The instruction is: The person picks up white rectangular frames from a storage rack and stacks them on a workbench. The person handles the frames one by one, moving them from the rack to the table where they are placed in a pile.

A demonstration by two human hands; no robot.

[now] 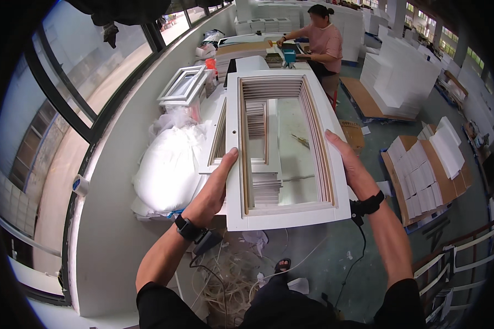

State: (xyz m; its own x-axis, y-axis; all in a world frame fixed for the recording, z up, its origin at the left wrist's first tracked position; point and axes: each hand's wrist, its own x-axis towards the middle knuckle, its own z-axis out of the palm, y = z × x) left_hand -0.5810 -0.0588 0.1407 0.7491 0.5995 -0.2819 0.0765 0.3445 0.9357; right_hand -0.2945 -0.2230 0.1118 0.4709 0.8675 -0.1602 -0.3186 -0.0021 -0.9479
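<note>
Between my two hands I hold a stack of white rectangular frames [237,189], their layered inner edges showing brown and pale bands around the opening. My left hand [223,176] grips the left side, thumb on the front face near the lower half. My right hand [348,159] is wrapped round the right side a little higher, its thumb on the front; most of its fingers are hidden behind the frames. Behind, partly covered by the held stack, lies another stack of white frames [217,137] on the table.
A bulging white plastic bag [170,164] sits left of the frames, with smaller white frames [184,85] beyond it. A person in a pink top [325,41] works at the far table. Palletised white panels [395,77] stand right. Tangled strapping [225,290] litters the floor.
</note>
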